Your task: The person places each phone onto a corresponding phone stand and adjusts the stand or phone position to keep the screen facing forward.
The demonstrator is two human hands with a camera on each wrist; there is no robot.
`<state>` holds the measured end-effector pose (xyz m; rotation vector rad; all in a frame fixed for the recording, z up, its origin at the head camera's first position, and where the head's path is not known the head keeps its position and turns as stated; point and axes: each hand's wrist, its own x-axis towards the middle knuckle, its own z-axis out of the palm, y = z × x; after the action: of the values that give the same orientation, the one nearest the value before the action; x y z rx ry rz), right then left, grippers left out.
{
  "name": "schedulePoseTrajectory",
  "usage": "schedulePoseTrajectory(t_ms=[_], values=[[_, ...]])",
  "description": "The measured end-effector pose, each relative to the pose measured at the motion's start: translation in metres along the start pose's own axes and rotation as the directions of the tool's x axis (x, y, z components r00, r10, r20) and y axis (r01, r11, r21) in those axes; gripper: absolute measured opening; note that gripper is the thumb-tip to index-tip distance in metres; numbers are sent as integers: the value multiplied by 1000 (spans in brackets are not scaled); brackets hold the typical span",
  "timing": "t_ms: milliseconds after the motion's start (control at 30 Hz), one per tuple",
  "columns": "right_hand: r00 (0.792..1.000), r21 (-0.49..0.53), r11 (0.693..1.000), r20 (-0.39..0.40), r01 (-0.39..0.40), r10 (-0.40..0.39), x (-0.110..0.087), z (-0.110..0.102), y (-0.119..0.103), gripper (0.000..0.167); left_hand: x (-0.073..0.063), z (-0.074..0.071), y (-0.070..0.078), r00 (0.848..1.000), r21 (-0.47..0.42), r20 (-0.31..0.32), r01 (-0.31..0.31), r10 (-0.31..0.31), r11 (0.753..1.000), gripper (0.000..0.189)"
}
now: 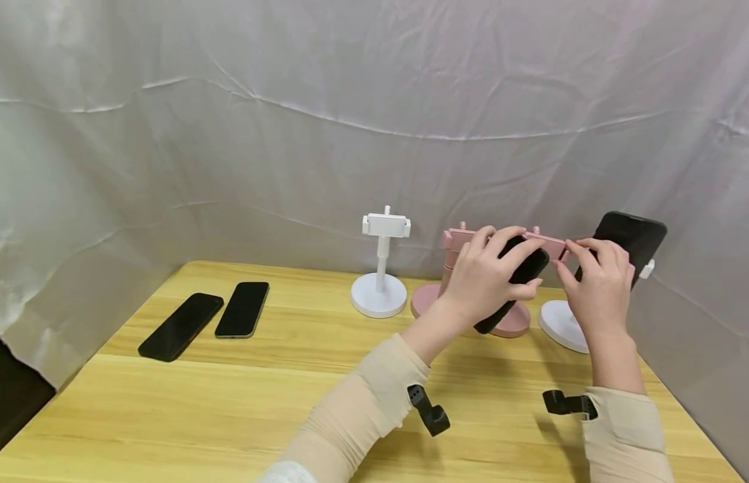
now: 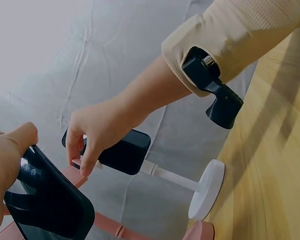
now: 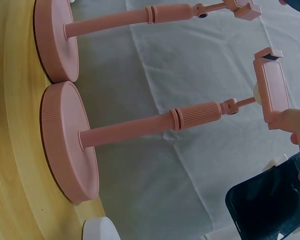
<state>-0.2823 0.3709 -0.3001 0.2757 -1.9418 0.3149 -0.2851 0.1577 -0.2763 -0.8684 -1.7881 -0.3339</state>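
Observation:
My left hand (image 1: 484, 276) grips a black smartphone (image 1: 533, 267), held tilted in front of two pink phone stands. In the left wrist view the same phone (image 2: 55, 200) shows its dark glossy screen, with the left hand (image 2: 4, 167) at its edge. My right hand (image 1: 602, 290) pinches the right end of the clamp (image 1: 548, 246) on the right-hand pink stand. Seen from the right wrist, that clamp (image 3: 272, 86) holds no phone, and its stem (image 3: 140, 129) rises from a round base (image 3: 65, 145). The left-hand pink stand (image 1: 425, 299) is partly behind my left hand.
Right of the pink stands, a white stand (image 1: 561, 325) carries a black phone (image 1: 636, 243). A white stand (image 1: 379, 295) with no phone is left of them. Two dark phones, one (image 1: 181, 327) and another (image 1: 243, 310), lie on the wooden table (image 1: 217, 416). A grey curtain (image 1: 326, 161) hangs behind.

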Motion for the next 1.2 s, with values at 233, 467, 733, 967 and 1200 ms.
schedulePoseTrajectory(t_ms=[233,467,733,967,1200], values=[[999,-23,1000,32,9,-9,1,-3,0,33,4,5,6,1000,-1,-17,0,0,1000,46],[999,-28,999,33,32,-31,1,-4,2,32,8,13,9,1000,-5,-20,-16,16,1000,44],[999,-36,998,20,47,-46,1,-5,2,31,12,22,10,998,7,-38,-50,50,999,42],[998,-81,994,19,67,-66,0,-4,2,30,18,27,10,999,-8,-16,-38,38,999,44],[997,-108,991,11,75,-74,-1,-5,4,27,24,30,12,999,-11,-5,-36,36,999,47]])
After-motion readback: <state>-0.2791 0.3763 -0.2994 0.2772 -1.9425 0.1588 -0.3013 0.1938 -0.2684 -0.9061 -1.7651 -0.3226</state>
